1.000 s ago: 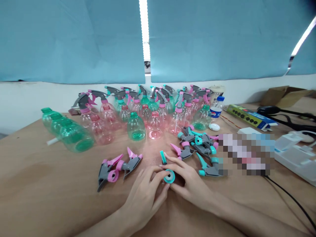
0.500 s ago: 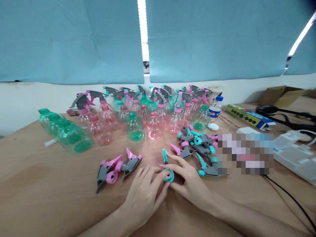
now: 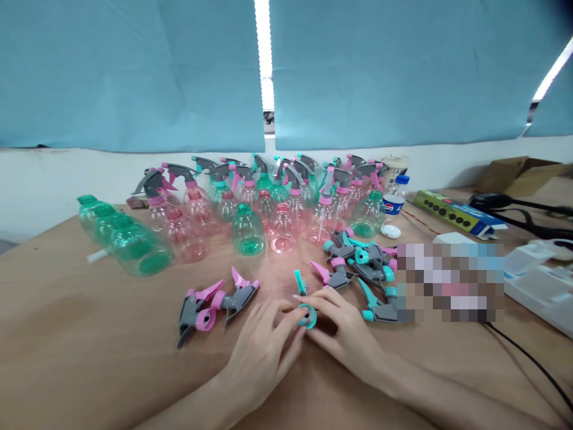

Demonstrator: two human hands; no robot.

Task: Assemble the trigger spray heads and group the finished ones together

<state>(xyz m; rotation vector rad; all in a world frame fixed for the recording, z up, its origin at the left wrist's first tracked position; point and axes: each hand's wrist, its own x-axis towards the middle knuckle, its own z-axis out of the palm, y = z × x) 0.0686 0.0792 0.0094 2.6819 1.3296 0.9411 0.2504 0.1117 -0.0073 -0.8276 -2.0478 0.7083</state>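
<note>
Between my two hands is a spray trigger head with a turquoise collar, its open end facing me and its turquoise lever sticking up behind. My left hand grips the collar from the left, with thumb and fingers closed round its rim. From the other side my right hand also has its fingers closed on it. Left of my hands lie pink-and-grey spray heads. To the right lies a turquoise-and-grey spray head, with a pile of more spray heads behind it.
Several pink and green bottles stand behind, many at the back fitted with spray heads. Green bottles lie at the left. A Pepsi bottle, a boxed item, a clear plastic case and a black cable are at the right.
The whole view has shifted slightly. Both hands stay on the spray head; the right index finger has drawn back a little from its lever.
</note>
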